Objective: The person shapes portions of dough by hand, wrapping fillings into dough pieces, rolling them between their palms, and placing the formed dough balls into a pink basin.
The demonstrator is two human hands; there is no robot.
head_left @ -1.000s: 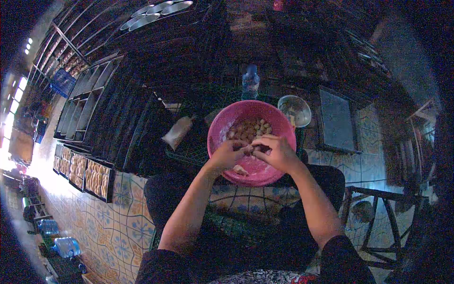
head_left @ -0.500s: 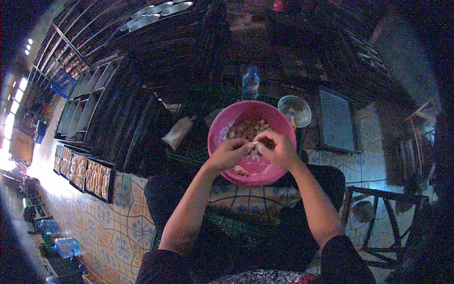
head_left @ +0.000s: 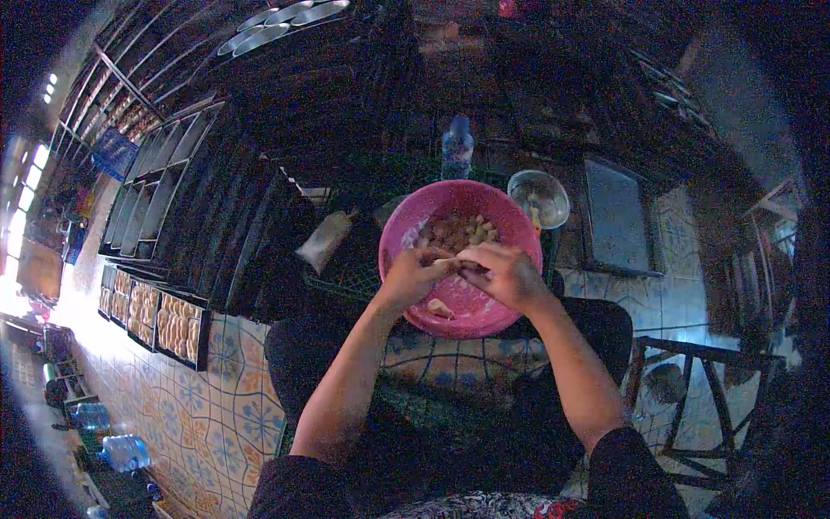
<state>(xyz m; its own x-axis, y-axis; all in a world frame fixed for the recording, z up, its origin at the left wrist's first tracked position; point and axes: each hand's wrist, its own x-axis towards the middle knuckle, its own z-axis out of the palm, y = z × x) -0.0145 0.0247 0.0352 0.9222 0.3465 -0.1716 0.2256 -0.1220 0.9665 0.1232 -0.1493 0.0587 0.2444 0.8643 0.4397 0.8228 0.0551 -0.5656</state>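
A small dough piece point(head_left: 448, 259) is being pinched between the left hand point(head_left: 413, 275) and right hand point(head_left: 508, 275) over the pink bowl point(head_left: 406, 227) (crowded), where it is probably being risked to tearing.

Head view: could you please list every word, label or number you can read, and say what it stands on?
None can be read.
Water bottle behind the pink bowl: label blurred.
Blue crate at left: markings too small.
Bottles on the floor: labels unreadable.
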